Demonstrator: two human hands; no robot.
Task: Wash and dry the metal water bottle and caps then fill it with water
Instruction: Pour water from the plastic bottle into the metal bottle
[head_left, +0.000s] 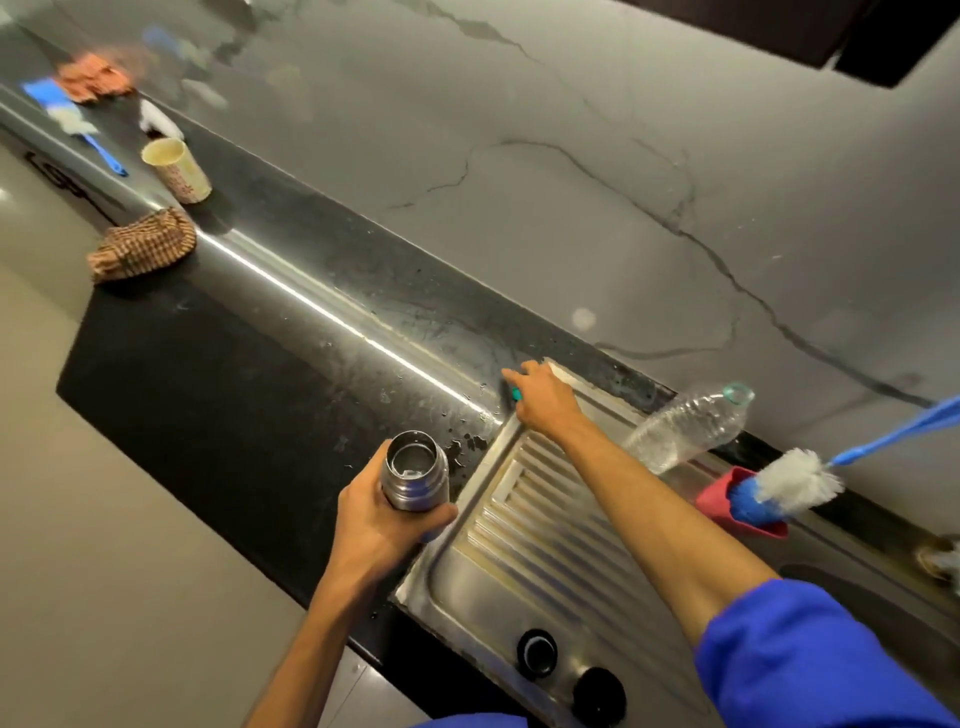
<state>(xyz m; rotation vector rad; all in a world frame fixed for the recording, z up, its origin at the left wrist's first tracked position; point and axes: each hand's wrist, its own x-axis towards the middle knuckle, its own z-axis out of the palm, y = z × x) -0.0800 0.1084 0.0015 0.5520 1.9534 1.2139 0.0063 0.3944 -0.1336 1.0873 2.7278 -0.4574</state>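
Dark desk (218, 395) running from 10 to 5 o'clock, steel drainboard (545, 551) set in at 5. Clear plastic bottle (688, 426) lying at 3, brush (795, 480) beside it in a red holder (719, 501). Metal bottle (415, 475) near centre at 6, uncapped, gripped by left hand (384, 525). Right hand (545, 397) curled around a small teal thing (516, 395) at the drainboard's far corner. Cup (176, 169) and checked cloth (143, 244) at 10.
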